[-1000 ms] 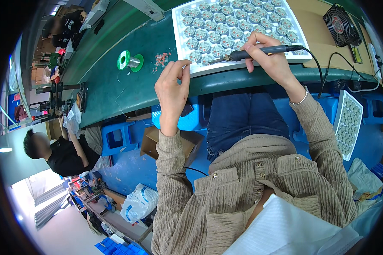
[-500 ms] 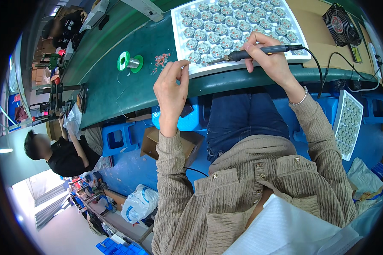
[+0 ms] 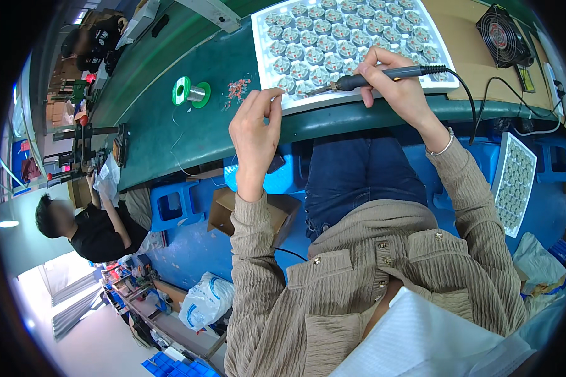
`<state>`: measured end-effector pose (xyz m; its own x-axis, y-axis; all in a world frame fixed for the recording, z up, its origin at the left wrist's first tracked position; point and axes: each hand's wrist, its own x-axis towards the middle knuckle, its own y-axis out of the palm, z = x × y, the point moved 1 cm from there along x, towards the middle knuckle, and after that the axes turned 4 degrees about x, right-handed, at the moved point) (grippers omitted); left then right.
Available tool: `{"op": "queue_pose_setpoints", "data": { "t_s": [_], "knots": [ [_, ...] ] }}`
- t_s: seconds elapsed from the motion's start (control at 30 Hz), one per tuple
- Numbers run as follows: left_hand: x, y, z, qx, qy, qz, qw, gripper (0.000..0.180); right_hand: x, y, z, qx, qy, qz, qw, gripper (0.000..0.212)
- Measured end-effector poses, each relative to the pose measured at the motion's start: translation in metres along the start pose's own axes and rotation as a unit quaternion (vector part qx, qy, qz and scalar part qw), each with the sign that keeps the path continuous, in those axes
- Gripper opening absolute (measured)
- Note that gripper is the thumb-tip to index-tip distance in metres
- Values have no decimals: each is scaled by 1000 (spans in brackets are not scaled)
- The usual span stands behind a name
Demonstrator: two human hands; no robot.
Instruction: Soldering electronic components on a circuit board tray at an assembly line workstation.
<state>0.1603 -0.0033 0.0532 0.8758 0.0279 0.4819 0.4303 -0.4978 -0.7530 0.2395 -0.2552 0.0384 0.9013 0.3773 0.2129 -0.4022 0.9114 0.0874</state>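
Note:
My right hand [image 3: 393, 81] grips a grey soldering iron [image 3: 383, 76] like a pen, its tip pointing left at the near row of a white foam tray [image 3: 365, 95]. Round metallic parts [image 3: 330, 44] with small reddish pieces fill the tray in rows. At the tray's near left corner, my left hand [image 3: 256, 125] is closed in a pinch close to the iron's tip. Thin solder wire [image 3: 181, 164] runs from a green-rimmed spool [image 3: 198, 93] past the table edge toward this hand. The stretch between my fingertips is too fine to make out clearly.
Small reddish parts [image 3: 238, 89] lie heaped beside the spool on the green table [image 3: 151, 135]. A black fan [image 3: 504, 36] stands at the right, near the iron's cable [image 3: 471, 103]. Another filled tray [image 3: 514, 185] is low at right. Blue stools and a co-worker [image 3: 104, 226] are at left.
My left hand has shifted very slightly to the right. The right hand and the soldering iron stay nearly still.

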Motion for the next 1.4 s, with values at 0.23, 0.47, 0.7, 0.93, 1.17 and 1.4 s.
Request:
{"op": "queue_pose_setpoints", "data": {
  "t_s": [0.23,0.47,0.7,0.93,1.17,1.4],
  "knots": [
    [0,3,-1,-16,-6,16,1000,14,1,-2,-1,25,-16,-6,1000,17],
    [3,3,2,-28,-32,0,999,14,0,2,-1,20,-25,-20,999,16],
    [6,7,6,-19,-24,-8,999,13,0,3,-2,-24,-34,-14,999,17],
    [9,9,6,-10,-20,-7,1000,12,2,2,-3,-46,-23,2,999,20],
    [10,9,7,6,-17,-1,1000,11,2,3,-3,-44,-30,10,999,20],
    [10,13,4,9,-18,4,1000,11,1,2,-3,-55,-22,17,998,21]
  ]
}}
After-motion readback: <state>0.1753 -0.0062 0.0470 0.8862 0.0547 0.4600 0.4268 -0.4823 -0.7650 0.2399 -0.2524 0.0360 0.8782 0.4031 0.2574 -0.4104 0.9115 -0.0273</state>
